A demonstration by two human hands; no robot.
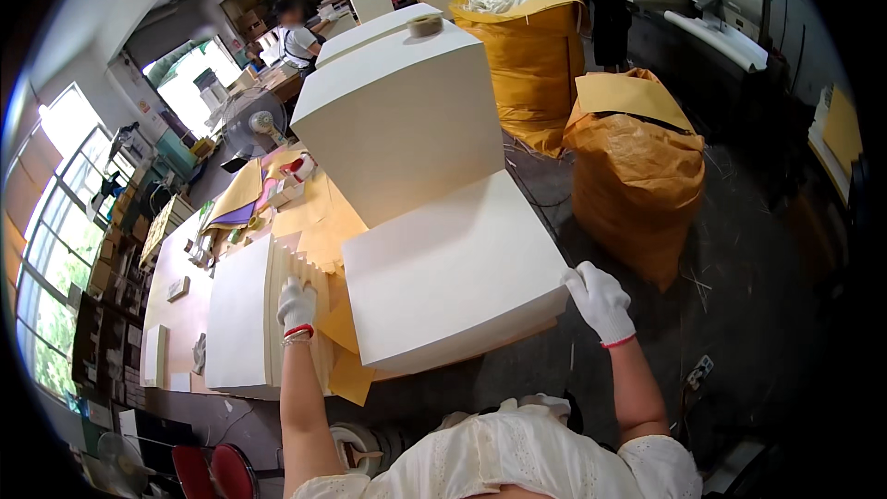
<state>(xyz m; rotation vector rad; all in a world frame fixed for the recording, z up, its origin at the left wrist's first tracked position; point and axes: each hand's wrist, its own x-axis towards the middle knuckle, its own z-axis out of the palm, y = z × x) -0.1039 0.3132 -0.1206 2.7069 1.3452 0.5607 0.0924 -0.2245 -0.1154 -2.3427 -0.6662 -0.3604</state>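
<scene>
My left hand [297, 305], in a white glove with a red cuff, lies at the stepped side of the left stack of white paper [238, 314]. Its fingers look stretched forward and apart, touching the stack's edge. In a matching glove, my right hand [602, 305] has its fingers closed at the near right corner of the wide stack of white sheets [453, 273] in front of me. How many sheets lie between the fingers is hidden. Behind rises a taller white stack [402, 120], with a roll of tape [425, 26] on top.
Brown paper sheets [319, 222] and tape rolls lie on the table [176, 286]. Two large orange sacks [637, 185] stand on the floor at right. A fan [254, 120] stands beyond the table. Other people [607, 9] are farther back. A red chair [231, 471] is at lower left.
</scene>
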